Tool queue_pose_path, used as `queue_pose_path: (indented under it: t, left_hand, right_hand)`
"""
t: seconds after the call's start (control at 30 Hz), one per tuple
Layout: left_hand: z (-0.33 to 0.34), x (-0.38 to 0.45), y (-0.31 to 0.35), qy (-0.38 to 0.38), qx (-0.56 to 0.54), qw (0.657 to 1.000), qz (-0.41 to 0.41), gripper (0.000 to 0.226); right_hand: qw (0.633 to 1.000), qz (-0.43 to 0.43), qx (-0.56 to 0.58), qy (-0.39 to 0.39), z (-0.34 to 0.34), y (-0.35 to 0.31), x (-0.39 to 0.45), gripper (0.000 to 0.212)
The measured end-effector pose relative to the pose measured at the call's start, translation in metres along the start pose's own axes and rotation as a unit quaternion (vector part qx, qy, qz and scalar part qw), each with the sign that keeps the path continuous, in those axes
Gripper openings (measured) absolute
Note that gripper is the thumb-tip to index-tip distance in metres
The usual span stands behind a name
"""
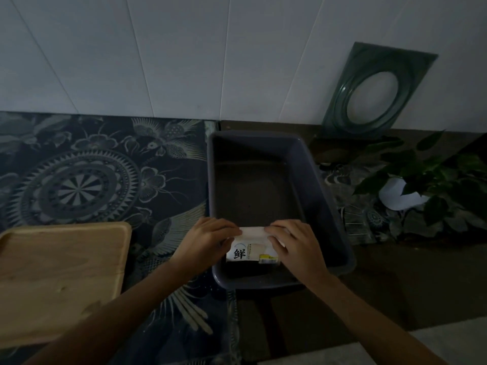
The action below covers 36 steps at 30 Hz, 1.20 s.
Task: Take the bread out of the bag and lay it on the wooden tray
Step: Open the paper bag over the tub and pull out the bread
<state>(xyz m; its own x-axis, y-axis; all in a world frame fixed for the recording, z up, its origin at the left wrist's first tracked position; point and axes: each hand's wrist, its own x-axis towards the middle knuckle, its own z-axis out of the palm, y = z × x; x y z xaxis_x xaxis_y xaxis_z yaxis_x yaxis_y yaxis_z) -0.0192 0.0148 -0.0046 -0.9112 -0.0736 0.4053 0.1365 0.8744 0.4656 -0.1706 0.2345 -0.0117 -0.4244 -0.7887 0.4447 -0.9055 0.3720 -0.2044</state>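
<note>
A white bread bag (251, 250) with a black printed character and a yellow label is held over the near end of a dark plastic bin (326, 196). My left hand (208, 239) pinches the bag's top left edge. My right hand (297, 243) pinches the top right edge, so both hands grip the folded top strip. The bread inside is hidden by the wrapper. The wooden tray (58, 275) lies at the lower left, bare, well apart from the bag.
A dark patterned cloth (105, 169) covers the table under the tray and left of the bin. A leafy plant (432, 185) stands at the right. A green frame with an oval hole (374, 90) leans on the white wall behind.
</note>
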Motion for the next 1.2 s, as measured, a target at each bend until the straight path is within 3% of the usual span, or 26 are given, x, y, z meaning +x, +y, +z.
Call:
queue_pose_path:
  t: [0.3,0.6,0.83,1.2]
  left_hand:
    - [0.0,0.004,0.008,0.029,-0.015,0.998,-0.051,0.022]
    - [0.016,0.023,0.017,-0.022,0.078,0.995,0.049,0.035]
    - [0.009,0.022,0.013,-0.028,0.039,0.998,0.038,0.027]
    - [-0.007,0.04,0.023,-0.021,-0.086,0.991,-0.098,0.013]
  right_hand:
    - [0.992,0.005,0.121,-0.037,-0.005,0.014,0.009,0.016]
    - [0.952,0.089,0.276,-0.096,-0.006,0.024,0.014,0.017]
    - [0.951,0.088,0.28,-0.093,-0.012,0.02,0.006,0.029]
    - [0.972,0.092,0.213,-0.038,-0.018,0.008,0.0,0.051]
